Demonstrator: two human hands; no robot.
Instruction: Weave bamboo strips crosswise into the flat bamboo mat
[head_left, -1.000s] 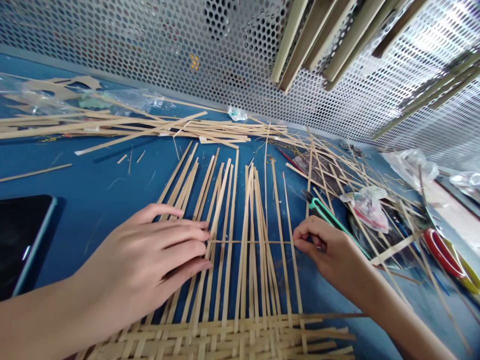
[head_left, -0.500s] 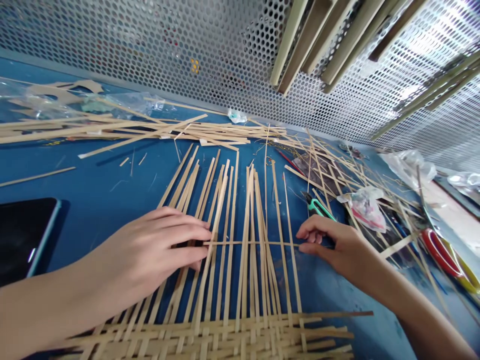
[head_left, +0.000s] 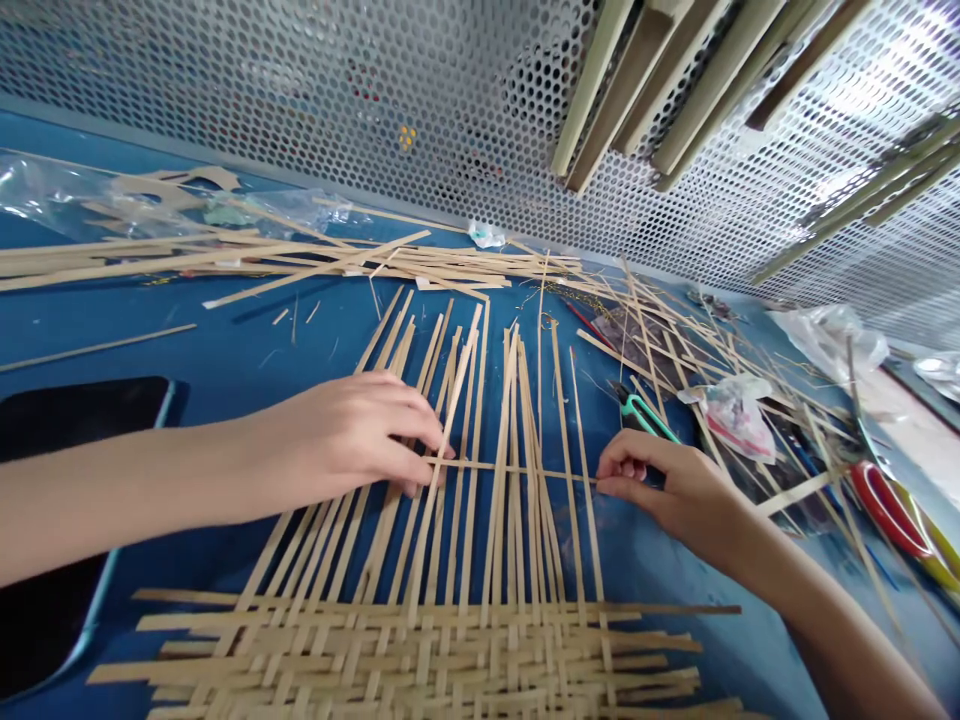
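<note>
A woven mat of bamboo strips [head_left: 420,650] lies at the bottom of the view, its long upright strips fanning away across the blue table. One thin bamboo strip [head_left: 555,474] runs crosswise among these uprights, over some and under others. My right hand [head_left: 652,470] pinches its right end between thumb and fingers. Over the left uprights lies my left hand [head_left: 367,430], its thumb and fingertips closed around the strip's left end beside a slanting upright. Parts of the left fingertips are hidden behind strips.
A phone [head_left: 67,600] rests at the left under my forearm. Pliers with green handles [head_left: 646,415] lie beyond my right hand, and red-and-yellow-handled scissors [head_left: 892,510] farther right. Loose bamboo strips [head_left: 337,258] lie along the back, before a perforated metal panel [head_left: 300,100].
My left hand has moved up and right along the uprights, and the thin strip's left end has risen with it. The view has shifted, showing more of the woven mat.
</note>
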